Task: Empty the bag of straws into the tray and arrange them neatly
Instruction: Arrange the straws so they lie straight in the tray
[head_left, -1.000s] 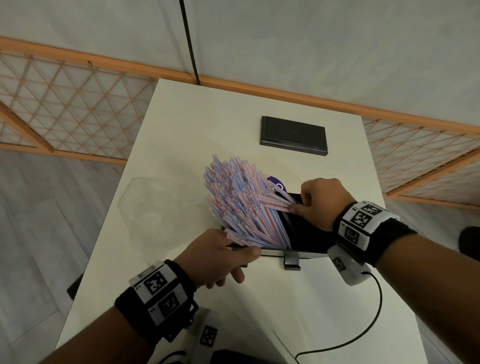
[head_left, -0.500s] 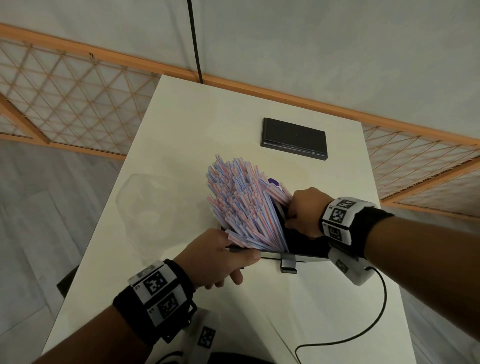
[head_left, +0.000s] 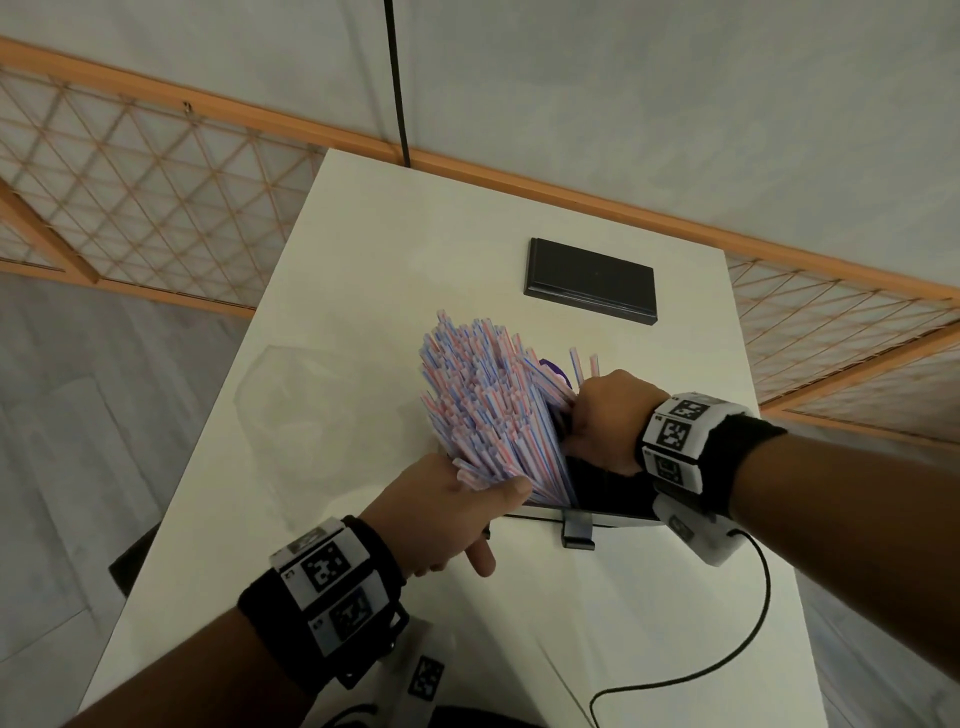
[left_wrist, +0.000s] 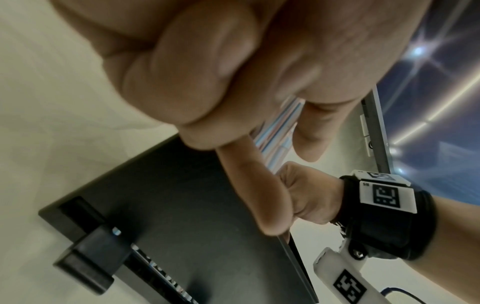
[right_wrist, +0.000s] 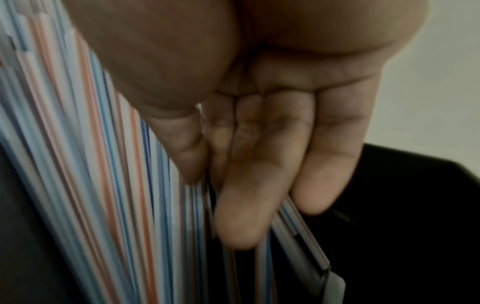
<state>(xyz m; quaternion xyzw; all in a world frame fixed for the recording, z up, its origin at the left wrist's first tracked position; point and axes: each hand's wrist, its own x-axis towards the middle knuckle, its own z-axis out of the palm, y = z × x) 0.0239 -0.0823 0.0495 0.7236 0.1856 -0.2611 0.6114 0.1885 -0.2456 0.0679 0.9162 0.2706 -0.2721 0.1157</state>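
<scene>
A thick bundle of pink-and-blue striped straws (head_left: 483, 410) stands fanned, leaning up and left, its lower ends in the black tray (head_left: 613, 493). My left hand (head_left: 457, 509) holds the bundle's base at the tray's near-left corner, thumb pressed on the straws (left_wrist: 275, 131) and a finger running down the tray (left_wrist: 182, 205) wall. My right hand (head_left: 608, 421) is against the bundle's right side and pinches a few straws (right_wrist: 293, 226) between thumb and fingers; two of them stick up past its knuckles (head_left: 582, 364). The clear empty bag (head_left: 306, 405) lies flat to the left.
A flat black rectangular piece (head_left: 589, 280) lies at the far side of the white table (head_left: 363, 260). A small dark clip (head_left: 576, 532) sits at the tray's near edge. A black cable (head_left: 748, 623) loops near the right front. An orange lattice fence (head_left: 156, 171) runs behind.
My right hand has moved left and up against the bundle and picked a few straws out, which now stick up above it. The left hand has stayed at the bundle's base.
</scene>
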